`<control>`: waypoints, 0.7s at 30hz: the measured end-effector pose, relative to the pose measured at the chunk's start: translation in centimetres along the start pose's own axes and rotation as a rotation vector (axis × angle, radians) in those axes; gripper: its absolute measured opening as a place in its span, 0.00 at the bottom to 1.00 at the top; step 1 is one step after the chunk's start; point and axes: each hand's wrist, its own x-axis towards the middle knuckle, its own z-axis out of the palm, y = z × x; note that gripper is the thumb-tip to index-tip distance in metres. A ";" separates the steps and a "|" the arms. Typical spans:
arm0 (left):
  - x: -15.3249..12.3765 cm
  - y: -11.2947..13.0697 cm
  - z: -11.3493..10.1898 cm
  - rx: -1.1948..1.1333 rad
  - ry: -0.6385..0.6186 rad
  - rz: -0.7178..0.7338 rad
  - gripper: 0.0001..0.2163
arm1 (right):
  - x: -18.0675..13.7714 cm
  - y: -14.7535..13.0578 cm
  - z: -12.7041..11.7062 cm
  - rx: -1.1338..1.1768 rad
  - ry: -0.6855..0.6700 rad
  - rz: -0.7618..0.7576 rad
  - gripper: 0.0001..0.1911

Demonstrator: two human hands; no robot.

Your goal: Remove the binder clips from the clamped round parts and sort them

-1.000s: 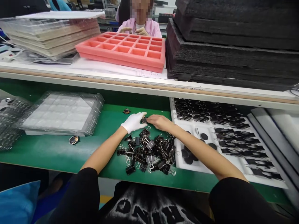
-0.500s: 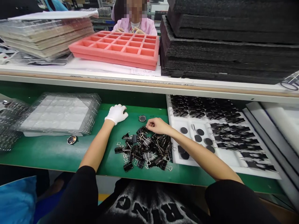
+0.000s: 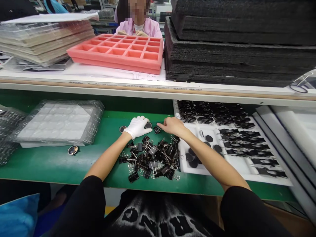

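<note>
The gloved left hand (image 3: 137,126) is pinching a small round disc (image 3: 148,125) at its fingertips, steadying it flat on the green surface (image 3: 49,161). The bare right hand (image 3: 172,126) is gripping a binder clip (image 3: 157,129) beside it, just above the clip pile (image 3: 150,158), keeping supply close

paper slip (image 3: 147,76) under the pink tray (image 3: 118,52): handwritten "15:00".

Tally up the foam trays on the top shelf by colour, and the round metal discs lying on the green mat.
Pink foam trays: 2, stacked
Black foam trays: a stack, layers too blurred to count
Round metal discs on the green mat: 3, one at the gloved left hand
Total countable: 5
</note>
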 end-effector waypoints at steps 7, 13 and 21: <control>0.0 -0.7 1.1 -0.093 0.048 -0.046 0.23 | 2.8 -2.0 2.0 0.104 0.241 0.005 0.20; 0.0 -0.5 1.2 -0.066 0.040 -0.058 0.32 | 5.6 -2.6 5.3 0.148 0.255 0.075 0.26; 0.2 -0.5 1.3 -0.072 -0.016 0.050 0.25 | 5.8 -1.3 6.9 0.176 0.382 0.294 0.25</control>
